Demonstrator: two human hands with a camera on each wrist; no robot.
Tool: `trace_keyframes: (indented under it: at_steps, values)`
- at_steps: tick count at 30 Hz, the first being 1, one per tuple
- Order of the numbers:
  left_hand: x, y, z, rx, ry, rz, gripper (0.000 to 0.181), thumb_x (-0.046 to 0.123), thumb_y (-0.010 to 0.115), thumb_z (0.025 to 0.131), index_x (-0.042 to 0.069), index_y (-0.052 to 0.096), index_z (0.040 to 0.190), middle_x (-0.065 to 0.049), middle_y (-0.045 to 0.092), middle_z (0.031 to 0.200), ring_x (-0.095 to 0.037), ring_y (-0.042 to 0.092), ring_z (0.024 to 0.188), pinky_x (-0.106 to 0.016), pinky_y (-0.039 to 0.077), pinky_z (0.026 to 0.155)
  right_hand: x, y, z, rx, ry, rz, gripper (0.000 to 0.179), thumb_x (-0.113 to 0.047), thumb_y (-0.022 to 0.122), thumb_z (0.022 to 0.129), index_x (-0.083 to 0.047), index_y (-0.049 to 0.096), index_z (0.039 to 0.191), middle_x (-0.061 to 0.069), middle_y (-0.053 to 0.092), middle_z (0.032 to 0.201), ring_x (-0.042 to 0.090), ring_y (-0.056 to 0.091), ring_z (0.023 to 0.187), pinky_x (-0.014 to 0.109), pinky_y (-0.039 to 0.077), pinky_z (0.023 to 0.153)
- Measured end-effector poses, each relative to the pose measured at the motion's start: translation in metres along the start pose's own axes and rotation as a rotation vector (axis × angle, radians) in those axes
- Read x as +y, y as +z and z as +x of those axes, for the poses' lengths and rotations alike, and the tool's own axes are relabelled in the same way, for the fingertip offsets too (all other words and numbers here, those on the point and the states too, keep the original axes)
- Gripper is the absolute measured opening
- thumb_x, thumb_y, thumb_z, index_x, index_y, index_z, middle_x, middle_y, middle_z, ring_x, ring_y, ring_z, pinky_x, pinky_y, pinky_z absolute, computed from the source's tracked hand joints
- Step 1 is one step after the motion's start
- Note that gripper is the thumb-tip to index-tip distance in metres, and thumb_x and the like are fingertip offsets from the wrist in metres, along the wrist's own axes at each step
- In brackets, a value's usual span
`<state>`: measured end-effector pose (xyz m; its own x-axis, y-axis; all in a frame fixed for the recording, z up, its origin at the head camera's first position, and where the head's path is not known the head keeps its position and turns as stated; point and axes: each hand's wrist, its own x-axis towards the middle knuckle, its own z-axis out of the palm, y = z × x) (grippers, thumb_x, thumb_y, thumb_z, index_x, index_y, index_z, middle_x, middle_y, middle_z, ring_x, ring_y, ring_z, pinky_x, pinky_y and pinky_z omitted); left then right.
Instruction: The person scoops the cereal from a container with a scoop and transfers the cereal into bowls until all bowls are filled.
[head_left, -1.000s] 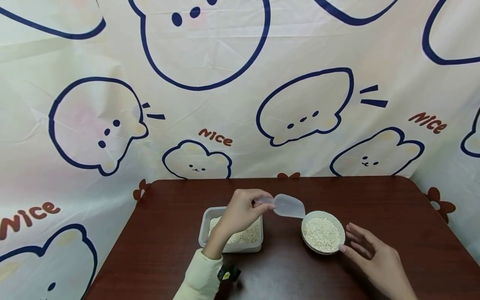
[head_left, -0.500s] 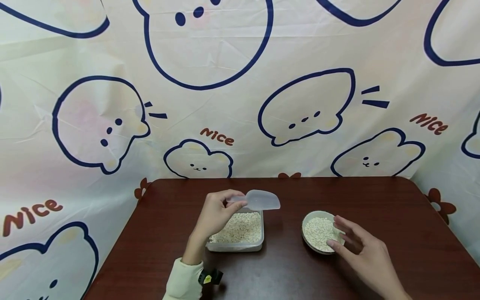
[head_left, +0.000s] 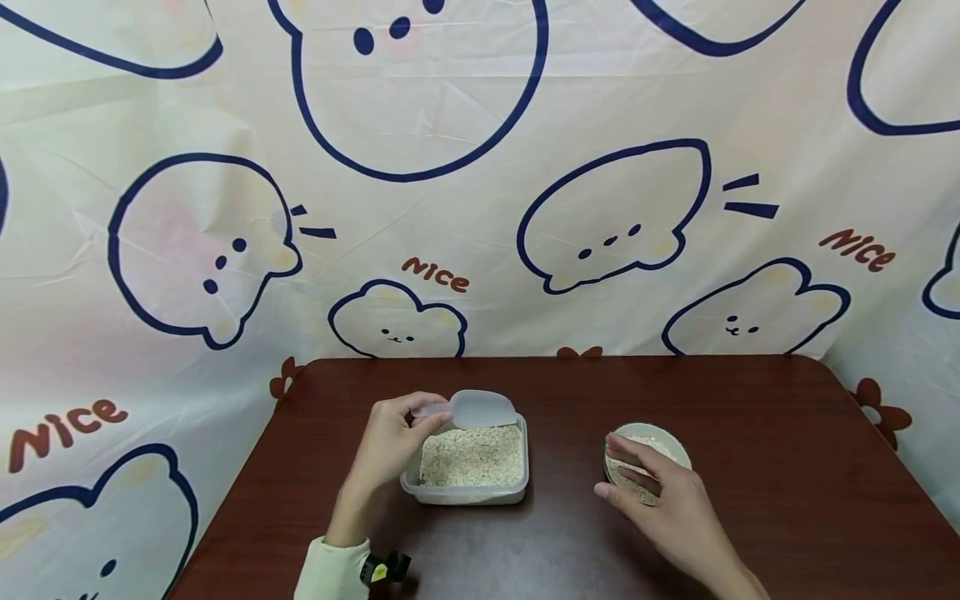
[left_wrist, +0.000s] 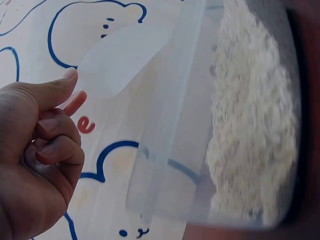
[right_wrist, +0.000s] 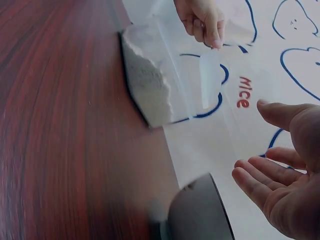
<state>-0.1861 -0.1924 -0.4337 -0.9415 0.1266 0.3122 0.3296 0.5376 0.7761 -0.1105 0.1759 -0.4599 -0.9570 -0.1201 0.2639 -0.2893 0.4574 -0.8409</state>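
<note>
My left hand [head_left: 396, 435] pinches the handle of a translucent plastic scoop [head_left: 483, 409] between thumb and fingers. The scoop is over the far edge of a clear plastic container [head_left: 471, 497] of pale oat flakes [head_left: 472, 458]. In the left wrist view the scoop [left_wrist: 117, 62] looks bare, and the container's wall stands beside the hand [left_wrist: 42, 150]. My right hand [head_left: 667, 504] holds nothing, its fingers loosely spread above a small round bowl [head_left: 677, 446] of the same flakes, partly hiding it. From the right wrist view, this hand [right_wrist: 290, 165] is apart from the bowl [right_wrist: 197, 212].
Both vessels stand on a dark reddish-brown wooden table [head_left: 566, 533]. Behind it hangs a pale cloth [head_left: 480, 208] printed with blue-outlined cartoon animals. A dark band [head_left: 384, 568] sits at my left wrist, by the light sleeve.
My left hand has carried the scoop leftward, from beside the bowl to above the container. My right hand has shifted left, from the bowl's right side to over it.
</note>
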Motion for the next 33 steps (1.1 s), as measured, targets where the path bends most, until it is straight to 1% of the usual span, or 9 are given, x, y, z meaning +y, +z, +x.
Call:
trace_keyframes:
  at_steps: [7,11,15,18,21,24,28,31,33]
  values:
    - [-0.012,-0.014,-0.010,0.027,-0.024,0.041,0.010,0.015,0.084,0.095,0.012,0.082,0.104,0.006,0.039,0.061,0.000,0.032,0.050,-0.022,0.031,0.048,0.001,0.025,0.007,-0.054,-0.035,0.039,0.058,-0.024,0.089,0.090,-0.019,0.066,0.144,0.002,0.070,0.142,0.020,0.073,0.124,0.030,0.060,0.099]
    - [-0.017,-0.021,-0.015,0.028,-0.043,0.071,0.012,0.015,0.084,0.094,0.012,0.081,0.105,0.007,0.038,0.061,-0.001,0.033,0.051,-0.022,0.032,0.048,0.004,0.039,0.011,-0.087,-0.044,0.068,0.058,-0.023,0.089,0.090,-0.015,0.067,0.143,0.007,0.071,0.142,0.025,0.073,0.124,0.030,0.060,0.099]
    - [-0.021,-0.028,-0.018,0.018,-0.067,0.100,0.012,0.015,0.084,0.094,0.012,0.081,0.105,0.007,0.037,0.060,-0.003,0.033,0.050,-0.023,0.033,0.047,0.006,0.052,0.015,-0.124,-0.024,0.092,0.059,-0.023,0.089,0.090,-0.012,0.066,0.143,0.012,0.071,0.141,0.029,0.073,0.124,0.029,0.060,0.100]
    - [-0.024,-0.033,-0.021,0.003,-0.084,0.113,0.012,0.016,0.083,0.095,0.012,0.081,0.106,0.006,0.037,0.060,-0.004,0.032,0.049,-0.023,0.033,0.047,0.007,0.061,0.017,-0.150,-0.011,0.105,0.060,-0.024,0.089,0.090,-0.010,0.066,0.143,0.015,0.071,0.140,0.029,0.073,0.124,0.028,0.060,0.100]
    - [-0.026,-0.037,-0.022,-0.021,-0.093,0.125,0.011,0.015,0.082,0.096,0.011,0.081,0.105,0.007,0.037,0.060,-0.003,0.032,0.050,-0.023,0.033,0.048,0.008,0.070,0.019,-0.174,-0.029,0.111,0.061,-0.026,0.088,0.092,-0.005,0.065,0.144,0.017,0.071,0.138,0.032,0.073,0.124,0.031,0.060,0.099]
    - [-0.026,-0.039,-0.023,-0.048,-0.092,0.140,0.009,0.015,0.083,0.095,0.012,0.081,0.104,0.007,0.038,0.060,-0.003,0.034,0.051,-0.023,0.033,0.049,0.009,0.077,0.021,-0.192,-0.019,0.117,0.063,-0.029,0.087,0.092,-0.002,0.064,0.145,0.016,0.072,0.136,0.033,0.072,0.124,0.032,0.061,0.099]
    - [-0.027,-0.041,-0.022,-0.087,-0.085,0.167,0.007,0.014,0.083,0.095,0.012,0.081,0.101,0.008,0.044,0.061,-0.003,0.039,0.053,-0.022,0.036,0.051,0.010,0.084,0.023,-0.215,0.047,0.124,0.066,-0.032,0.087,0.092,-0.006,0.063,0.147,0.011,0.072,0.137,0.029,0.071,0.127,0.030,0.060,0.100]
    - [-0.028,-0.041,-0.020,-0.116,-0.072,0.182,0.007,0.013,0.083,0.094,0.011,0.081,0.101,0.008,0.051,0.064,-0.004,0.043,0.056,-0.023,0.039,0.052,0.010,0.089,0.024,-0.222,0.043,0.137,0.065,-0.031,0.087,0.092,-0.007,0.063,0.148,0.012,0.071,0.139,0.029,0.071,0.127,0.031,0.060,0.100]
    - [-0.029,-0.041,-0.020,-0.137,-0.065,0.184,0.007,0.012,0.083,0.094,0.010,0.081,0.100,0.009,0.054,0.066,-0.003,0.044,0.057,-0.022,0.040,0.053,0.011,0.091,0.024,-0.217,0.023,0.147,0.065,-0.030,0.087,0.092,-0.005,0.062,0.147,0.014,0.071,0.140,0.031,0.071,0.127,0.032,0.060,0.099]
